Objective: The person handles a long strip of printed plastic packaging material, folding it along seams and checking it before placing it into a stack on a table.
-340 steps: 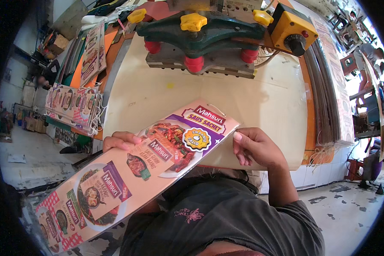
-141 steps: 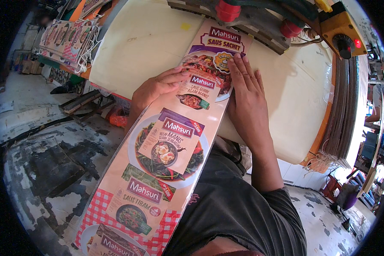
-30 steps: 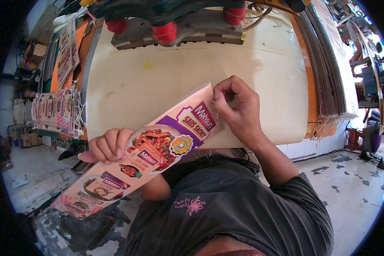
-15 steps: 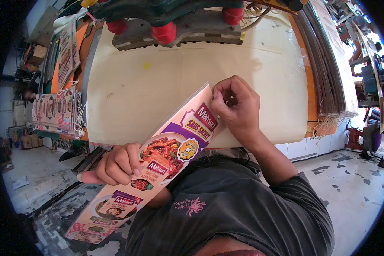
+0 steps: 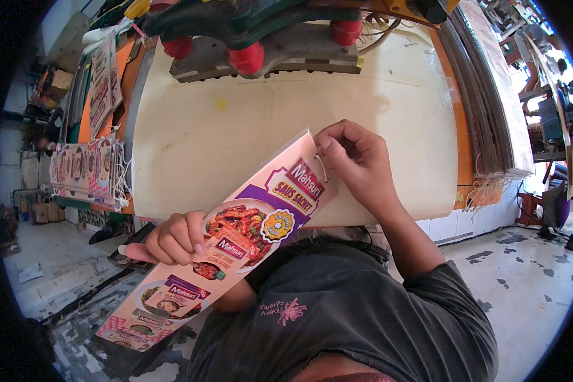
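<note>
A long printed hanging sign (image 5: 191,272), pink and purple with food pictures, slants across in front of me, its upper end over the table edge. My left hand (image 5: 175,240) grips it by its left edge around the middle, fingers on the printed face. At the top end my right hand (image 5: 356,156) has thumb and forefinger pinched together beside the sign's corner. A short white cord (image 5: 322,167) shows just below those fingertips and lies against the sign; its upper end is at the fingers. The sign's back is hidden.
Beyond the sign lies a table with a cream sheet (image 5: 267,146). A green machine (image 5: 261,28) with red cylinders and a grey plate overhangs its far side. Stacked boards (image 5: 490,108) line the right edge. Similar corded signs (image 5: 86,169) hang at the left.
The white cord has come into sight at the sign's top end. My right thumb and forefinger have shifted slightly off the corner. The sign and left hand are nearly still.
</note>
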{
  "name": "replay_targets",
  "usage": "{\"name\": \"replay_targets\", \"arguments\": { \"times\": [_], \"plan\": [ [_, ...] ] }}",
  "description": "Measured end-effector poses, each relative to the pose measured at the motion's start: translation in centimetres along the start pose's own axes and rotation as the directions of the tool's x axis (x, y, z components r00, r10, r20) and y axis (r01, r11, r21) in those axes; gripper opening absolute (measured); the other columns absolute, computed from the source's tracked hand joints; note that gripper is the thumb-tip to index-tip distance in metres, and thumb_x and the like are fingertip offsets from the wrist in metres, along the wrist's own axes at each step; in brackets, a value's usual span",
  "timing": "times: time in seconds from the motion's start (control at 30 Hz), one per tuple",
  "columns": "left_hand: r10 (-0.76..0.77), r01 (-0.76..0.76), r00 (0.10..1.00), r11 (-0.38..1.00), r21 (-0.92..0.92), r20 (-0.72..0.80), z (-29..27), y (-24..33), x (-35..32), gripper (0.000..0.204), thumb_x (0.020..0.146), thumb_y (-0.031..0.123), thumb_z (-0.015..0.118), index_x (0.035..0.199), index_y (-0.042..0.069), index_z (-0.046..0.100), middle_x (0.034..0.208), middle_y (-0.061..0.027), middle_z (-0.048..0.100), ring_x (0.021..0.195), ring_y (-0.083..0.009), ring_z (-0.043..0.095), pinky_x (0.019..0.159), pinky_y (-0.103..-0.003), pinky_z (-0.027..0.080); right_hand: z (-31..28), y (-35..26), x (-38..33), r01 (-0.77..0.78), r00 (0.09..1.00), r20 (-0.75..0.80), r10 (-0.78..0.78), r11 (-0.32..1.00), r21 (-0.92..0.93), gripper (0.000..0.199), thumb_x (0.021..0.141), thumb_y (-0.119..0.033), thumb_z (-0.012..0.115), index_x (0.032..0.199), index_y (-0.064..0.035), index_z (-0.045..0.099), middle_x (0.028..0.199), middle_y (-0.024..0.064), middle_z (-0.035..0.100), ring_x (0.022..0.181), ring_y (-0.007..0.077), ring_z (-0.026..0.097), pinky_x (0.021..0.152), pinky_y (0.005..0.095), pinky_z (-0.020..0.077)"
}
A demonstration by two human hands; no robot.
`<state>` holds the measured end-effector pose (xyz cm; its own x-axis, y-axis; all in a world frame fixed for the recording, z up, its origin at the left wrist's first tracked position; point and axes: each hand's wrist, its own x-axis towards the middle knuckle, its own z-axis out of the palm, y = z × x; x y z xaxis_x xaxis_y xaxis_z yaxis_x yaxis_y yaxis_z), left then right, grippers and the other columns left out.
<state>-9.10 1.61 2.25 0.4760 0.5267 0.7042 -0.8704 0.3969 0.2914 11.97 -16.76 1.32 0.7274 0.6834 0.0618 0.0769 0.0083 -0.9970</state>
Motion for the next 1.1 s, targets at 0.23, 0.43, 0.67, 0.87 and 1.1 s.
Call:
{"name": "replay_targets", "arguments": {
  "times": [0.23, 0.43, 0.67, 0.87, 1.1],
  "plan": [
    [0.066, -0.066, 0.998, 0.995, -0.076, 0.005, 0.2, -0.5, 0.6, 0.069, 0.109, 0.057, 0.027, 0.056, 0.018, 0.046, 0.051, 0.0012, 0.049, 0.051, -0.0151, 0.048, 0.061, -0.030, 0.048, -0.4, -1.5, 0.2, 0.131, 0.990, -0.034, -0.137, 0.979, -0.156, 0.022, 0.102, -0.018, 0.063, 0.107, 0.0006, 0.073, 0.091, 0.0085, 0.070, 0.078, 0.0122, 0.064, 0.065, 0.0269, 0.0500],
    [0.014, -0.011, 0.999, 0.997, -0.075, 0.048, -0.3, 0.4, 0.5, 0.072, 0.108, 0.062, 0.028, 0.054, 0.017, 0.045, 0.049, -0.0005, 0.051, 0.049, -0.0158, 0.046, 0.061, -0.031, 0.047, -0.2, -2.5, 0.0, 0.307, 0.945, -0.032, -0.324, 0.918, -0.250, 0.020, 0.102, -0.015, 0.062, 0.107, 0.0005, 0.073, 0.091, 0.0126, 0.068, 0.078, 0.0207, 0.067, 0.067, 0.0319, 0.0516],
    [0.030, -0.024, 0.999, 0.989, -0.148, 0.039, 0.2, -0.3, 0.5, 0.074, 0.108, 0.063, 0.031, 0.052, 0.017, 0.043, 0.047, -0.0014, 0.051, 0.049, -0.0162, 0.045, 0.060, -0.031, 0.045, -0.2, -3.3, -0.4, 0.349, 0.927, 0.014, -0.375, 0.845, -0.405, 0.010, 0.097, -0.006, 0.066, 0.103, 0.0012, 0.072, 0.091, 0.0120, 0.070, 0.075, 0.0173, 0.065, 0.064, 0.0286, 0.0497],
    [0.010, -0.008, 1.000, 0.989, -0.147, 0.012, 1.2, -0.5, 0.6, 0.073, 0.107, 0.063, 0.035, 0.050, 0.017, 0.043, 0.046, -0.0012, 0.050, 0.046, -0.0158, 0.042, 0.060, -0.032, 0.045, -0.1, -3.7, -0.5, 0.381, 0.903, 0.006, -0.430, 0.793, -0.475, 0.010, 0.094, -0.006, 0.069, 0.101, 0.0009, 0.071, 0.088, 0.0141, 0.067, 0.073, 0.0263, 0.068, 0.065, 0.0359, 0.0547],
    [-0.003, 0.005, 1.000, 0.989, -0.151, 0.009, 1.7, -0.8, 0.7, 0.074, 0.106, 0.063, 0.038, 0.049, 0.017, 0.042, 0.044, -0.0025, 0.049, 0.044, -0.0165, 0.039, 0.059, -0.032, 0.044, -0.2, -3.6, -0.3, 0.440, 0.857, 0.018, -0.515, 0.714, -0.545, 0.008, 0.091, -0.006, 0.071, 0.097, -0.0017, 0.071, 0.086, 0.0117, 0.067, 0.069, 0.0235, 0.067, 0.062, 0.0341, 0.0544]
  ]
}}
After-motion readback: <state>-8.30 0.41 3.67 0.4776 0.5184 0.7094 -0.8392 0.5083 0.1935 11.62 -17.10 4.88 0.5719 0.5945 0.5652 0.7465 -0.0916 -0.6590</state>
